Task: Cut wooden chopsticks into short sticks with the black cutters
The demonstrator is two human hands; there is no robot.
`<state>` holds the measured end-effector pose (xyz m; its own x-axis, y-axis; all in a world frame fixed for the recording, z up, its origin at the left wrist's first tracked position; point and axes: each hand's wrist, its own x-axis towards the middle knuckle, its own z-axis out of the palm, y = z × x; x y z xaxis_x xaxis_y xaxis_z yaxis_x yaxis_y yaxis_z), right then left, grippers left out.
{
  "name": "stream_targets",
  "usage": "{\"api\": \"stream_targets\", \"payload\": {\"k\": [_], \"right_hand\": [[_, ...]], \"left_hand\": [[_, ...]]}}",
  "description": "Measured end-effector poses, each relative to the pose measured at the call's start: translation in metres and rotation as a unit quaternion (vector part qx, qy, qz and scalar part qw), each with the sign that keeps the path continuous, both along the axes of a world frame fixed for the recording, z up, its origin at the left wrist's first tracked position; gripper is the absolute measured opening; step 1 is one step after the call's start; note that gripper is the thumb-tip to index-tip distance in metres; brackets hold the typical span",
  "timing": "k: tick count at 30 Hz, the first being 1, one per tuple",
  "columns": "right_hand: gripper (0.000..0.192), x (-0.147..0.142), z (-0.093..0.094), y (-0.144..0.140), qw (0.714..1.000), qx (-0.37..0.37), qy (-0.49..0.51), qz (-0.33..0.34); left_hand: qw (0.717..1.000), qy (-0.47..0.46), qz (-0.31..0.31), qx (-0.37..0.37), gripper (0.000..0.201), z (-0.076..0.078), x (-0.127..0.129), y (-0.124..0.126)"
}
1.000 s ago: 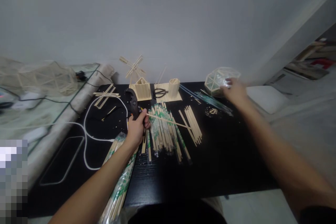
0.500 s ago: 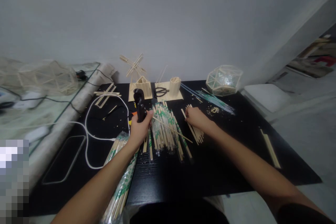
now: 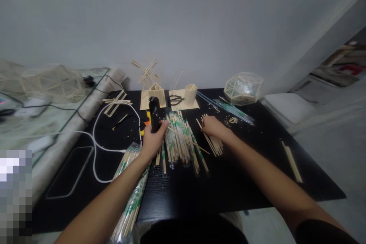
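So the left hand [image 3: 152, 140] has its fingers wrapped tight around a black glue gun [image 3: 154, 113], held upright with the nozzle end up, and the same grip also pins 1 thin wooden stick [image 3: 187, 141] that slants out to the right across the pile. The right hand [image 3: 212, 127] sits palm down on a small loose bunch of bare sticks [image 3: 213, 142]. Its fingers are curled onto the top ends of them, but honestly I can't tell whether it has actually pinched one or is just touching.

Between the 2 hands there's a big heap of chopsticks in green-printed wrappers [image 3: 178, 141], lying roughly lengthwise on the black table [image 3: 234, 187]. Another long wrapped bundle [image 3: 130, 198] runs under the left forearm toward the near edge.

A white cable [image 3: 95, 148] loops over the left part of the table. Along the far edge, near the wall, there's a little stick windmill house [image 3: 150, 91], black scissors [image 3: 173, 100] on a flat wooden base, a small round stick cup [image 3: 190, 94] just beside them, and off to the right a faceted stick ball [image 3: 243, 88]. A flat stick cross [image 3: 116, 102] lies far left. 2 sticks [image 3: 291, 156] lie alone near the right edge, well apart from everything.
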<state>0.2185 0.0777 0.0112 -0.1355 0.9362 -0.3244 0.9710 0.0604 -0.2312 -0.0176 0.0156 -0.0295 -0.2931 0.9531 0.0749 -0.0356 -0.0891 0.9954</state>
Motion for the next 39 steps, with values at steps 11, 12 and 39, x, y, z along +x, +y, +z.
{"api": "stream_targets", "payload": {"k": [11, 12, 39], "right_hand": [[0.009, 0.014, 0.033, -0.027, 0.955, 0.061, 0.290, 0.015], [0.010, 0.014, 0.034, -0.033, 0.940, 0.045, 0.339, 0.020], [0.018, 0.034, -0.007, -0.069, 0.873, 0.248, 0.397, 0.138]], "left_hand": [[0.999, 0.039, -0.016, 0.000, 0.038, 0.008, 0.007, -0.006], [0.998, 0.055, -0.019, 0.004, 0.037, 0.011, 0.008, -0.006], [0.923, 0.276, -0.208, 0.170, 0.011, 0.086, 0.073, -0.004]]}}
